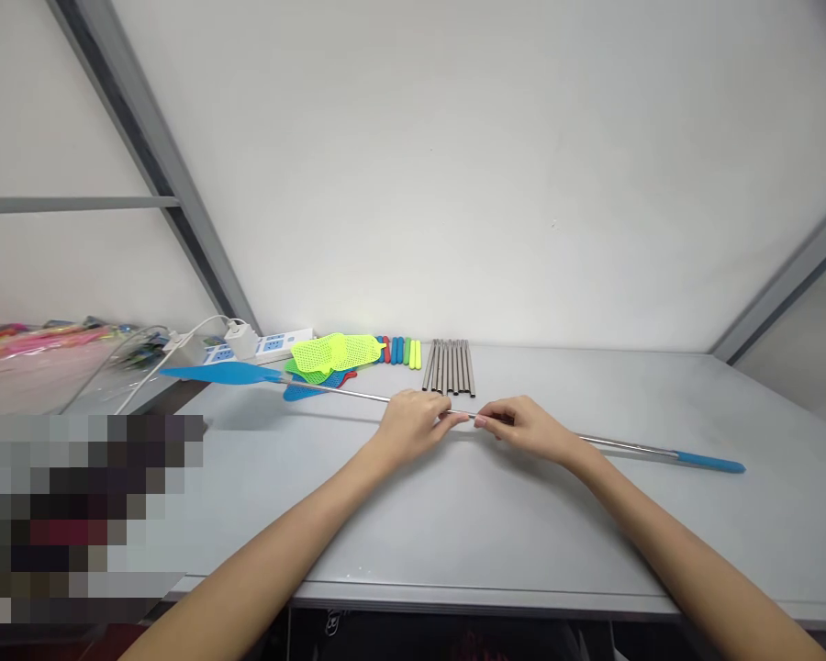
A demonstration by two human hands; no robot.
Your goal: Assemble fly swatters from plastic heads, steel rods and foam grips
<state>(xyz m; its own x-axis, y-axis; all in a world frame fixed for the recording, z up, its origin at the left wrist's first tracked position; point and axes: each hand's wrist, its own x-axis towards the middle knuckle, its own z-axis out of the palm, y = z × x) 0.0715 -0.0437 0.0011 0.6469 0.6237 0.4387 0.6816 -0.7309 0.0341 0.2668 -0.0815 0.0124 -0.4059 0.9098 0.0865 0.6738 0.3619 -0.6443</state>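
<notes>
A smooth, hard grey table [496, 542] lies beneath a long blue-ended fly swatter [348, 392], which stretches crosswise in front of the person, its middle in both hands. The whole thing is probably light but long, so it likely tips or swings at the ends unless held near its centre. Its thin, shiny metal rod [626, 445] looks stiff, though slick under bare fingers and perhaps easy to bend if forced. The flat blue head [227, 373], seen nearly edge-on, looks like thin, flexible plastic, a poor place to grip; the round blue handle [712, 462] should give the surest hold. The left hand [413, 425] and right hand [527, 429] pinch the rod side by side, fingertips very near each other; whether they touch I cannot tell. Behind lie floppy-looking perforated paddles [337, 353], the top one yellow-green; then a row of straight, hollow metal tubes [450, 367]; and, smallest, stubby rounded grips [399, 351] in blue, red, green and yellow.
</notes>
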